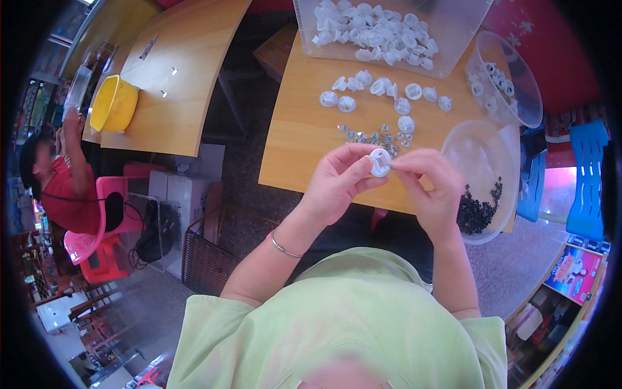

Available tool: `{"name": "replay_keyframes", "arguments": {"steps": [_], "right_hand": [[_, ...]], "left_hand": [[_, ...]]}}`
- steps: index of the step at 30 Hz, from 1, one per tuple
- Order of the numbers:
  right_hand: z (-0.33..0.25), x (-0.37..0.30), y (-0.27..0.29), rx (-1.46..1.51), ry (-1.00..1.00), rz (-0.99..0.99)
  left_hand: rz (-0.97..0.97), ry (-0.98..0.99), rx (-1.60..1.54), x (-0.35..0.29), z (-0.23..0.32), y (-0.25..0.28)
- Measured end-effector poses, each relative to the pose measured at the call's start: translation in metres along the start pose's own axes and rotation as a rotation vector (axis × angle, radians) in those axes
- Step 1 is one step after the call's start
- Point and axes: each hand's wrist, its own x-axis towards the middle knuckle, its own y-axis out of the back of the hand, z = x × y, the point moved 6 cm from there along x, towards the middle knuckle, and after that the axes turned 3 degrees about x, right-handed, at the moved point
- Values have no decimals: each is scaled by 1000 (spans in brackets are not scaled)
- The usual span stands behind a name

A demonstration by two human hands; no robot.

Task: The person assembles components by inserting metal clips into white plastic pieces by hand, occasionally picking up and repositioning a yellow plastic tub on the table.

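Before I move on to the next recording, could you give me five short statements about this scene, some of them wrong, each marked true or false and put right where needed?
1. The left hand holds a round white piece, with the right hand close beside it. True.
2. The black parts are piled in the yellow tub. False: the black parts lie in a round translucent bowl at the right.
3. Small metal parts lie loose on the wooden table. True.
4. The left wrist is bare. False: it wears a metal bracelet.
5. The yellow tub stands on another table, at the left. True.
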Motion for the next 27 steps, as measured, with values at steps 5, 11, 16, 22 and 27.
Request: {"name": "replay_keyframes", "arguments": {"steps": [5, 11, 16, 22, 27], "right_hand": [[-9, 3, -8, -10, 111, -76], [-12, 4, -9, -13, 75, -101], [-7, 2, -10, 58, -41, -65], [13, -1, -19, 359, -303, -76], [11, 2, -30, 608, -422, -21]], "left_hand": [[-34, 6, -4, -2, 0, 1], [-18, 0, -28, -5, 6, -1], [-35, -76, 19, -7, 10, -6], [-64, -183, 121, -2, 17, -7], [-79, -284, 289, -3, 28, -9]]}}
